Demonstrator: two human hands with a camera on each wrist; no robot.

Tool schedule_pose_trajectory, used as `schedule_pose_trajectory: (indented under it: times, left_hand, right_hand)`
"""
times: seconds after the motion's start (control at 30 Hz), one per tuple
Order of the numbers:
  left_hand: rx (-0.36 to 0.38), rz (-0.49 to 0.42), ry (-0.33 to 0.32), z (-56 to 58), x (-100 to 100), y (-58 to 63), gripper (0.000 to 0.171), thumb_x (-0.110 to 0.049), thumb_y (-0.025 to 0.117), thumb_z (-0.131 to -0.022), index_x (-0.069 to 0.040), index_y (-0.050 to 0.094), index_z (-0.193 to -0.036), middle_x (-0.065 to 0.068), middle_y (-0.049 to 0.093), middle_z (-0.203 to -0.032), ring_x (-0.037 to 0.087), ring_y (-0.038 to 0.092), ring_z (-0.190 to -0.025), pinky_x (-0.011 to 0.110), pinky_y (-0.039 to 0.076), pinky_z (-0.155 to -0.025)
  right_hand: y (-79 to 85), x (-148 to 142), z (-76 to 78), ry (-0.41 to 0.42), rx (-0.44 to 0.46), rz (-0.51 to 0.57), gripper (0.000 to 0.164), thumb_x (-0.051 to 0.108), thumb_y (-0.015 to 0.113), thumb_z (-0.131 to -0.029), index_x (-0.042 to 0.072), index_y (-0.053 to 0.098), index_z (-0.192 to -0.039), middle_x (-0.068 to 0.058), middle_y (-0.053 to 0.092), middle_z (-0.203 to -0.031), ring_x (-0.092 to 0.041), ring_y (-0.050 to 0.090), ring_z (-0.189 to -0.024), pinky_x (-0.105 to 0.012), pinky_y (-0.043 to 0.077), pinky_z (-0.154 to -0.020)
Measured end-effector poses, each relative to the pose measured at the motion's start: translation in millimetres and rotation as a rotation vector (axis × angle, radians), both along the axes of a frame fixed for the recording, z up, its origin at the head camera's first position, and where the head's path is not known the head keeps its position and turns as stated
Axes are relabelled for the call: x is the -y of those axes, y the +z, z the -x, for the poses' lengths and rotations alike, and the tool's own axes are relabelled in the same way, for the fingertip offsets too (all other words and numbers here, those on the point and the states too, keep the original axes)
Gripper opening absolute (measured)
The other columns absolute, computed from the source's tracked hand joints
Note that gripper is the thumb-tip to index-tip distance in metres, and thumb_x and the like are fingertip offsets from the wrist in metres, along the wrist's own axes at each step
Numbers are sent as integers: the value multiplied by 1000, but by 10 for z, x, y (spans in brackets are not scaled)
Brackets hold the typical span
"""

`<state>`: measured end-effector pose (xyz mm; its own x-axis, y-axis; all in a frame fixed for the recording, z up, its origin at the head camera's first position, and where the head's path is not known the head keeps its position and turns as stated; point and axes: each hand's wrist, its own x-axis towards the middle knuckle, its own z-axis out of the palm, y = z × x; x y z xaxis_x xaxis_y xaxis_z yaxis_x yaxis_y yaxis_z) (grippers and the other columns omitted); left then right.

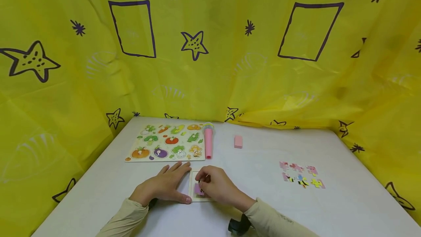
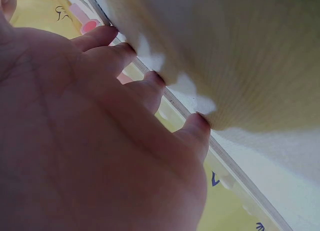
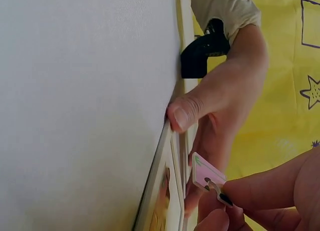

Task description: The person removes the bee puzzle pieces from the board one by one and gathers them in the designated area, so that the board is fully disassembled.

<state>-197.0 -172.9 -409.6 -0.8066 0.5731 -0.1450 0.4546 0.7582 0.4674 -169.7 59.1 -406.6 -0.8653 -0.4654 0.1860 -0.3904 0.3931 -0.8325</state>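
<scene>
My right hand [image 1: 218, 187] pinches a pink jigsaw puzzle piece [image 3: 205, 172] between thumb and fingers, close over a small pale puzzle tray [image 1: 192, 191]. A dark curved print shows on the piece. My left hand [image 1: 167, 184] lies with its fingers spread beside the tray, the thumb at the tray's lower left edge. The fingertips of this hand point toward the vegetable puzzle board [image 1: 135, 160], right at its near edge in the left wrist view. My right hand hides much of the tray; a brownish patch [image 3: 162, 201] shows inside it from the right wrist.
A pink toy microphone [image 1: 208, 143] lies along the right side of the vegetable board. Farther right is a small pink block [image 1: 238, 141]. Several loose pink jigsaw pieces [image 1: 298, 168] sit in two rows on the right of the white table [image 1: 256, 178]. A yellow patterned curtain [image 1: 217, 76] encloses the table.
</scene>
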Motion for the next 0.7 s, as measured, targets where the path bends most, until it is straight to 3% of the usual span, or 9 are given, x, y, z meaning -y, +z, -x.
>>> schedule_pose_trajectory:
  times: [0.4,0.7]
  left_hand:
    - [10,8,26,-20,-8,13,104,-54,92,-80,-8,43,-159,13,34,-172,40,19,-161,68,10,-126]
    - [9,11,19,10,-1,-23,103,-54,92,-80,-8,43,-158,13,34,-171,39,20,-161,69,10,-126]
  right_hand:
    - [57,-501,-1,-44,11,16,10,-7,68,-94,0,71,-100,-2,67,-92,-19,59,-81,-25,51,-70]
    - [58,-983,-62,-163,45,-45,10,-4,71,-93,1,72,-101,-2,68,-92,-21,61,-84,-25,53,-71]
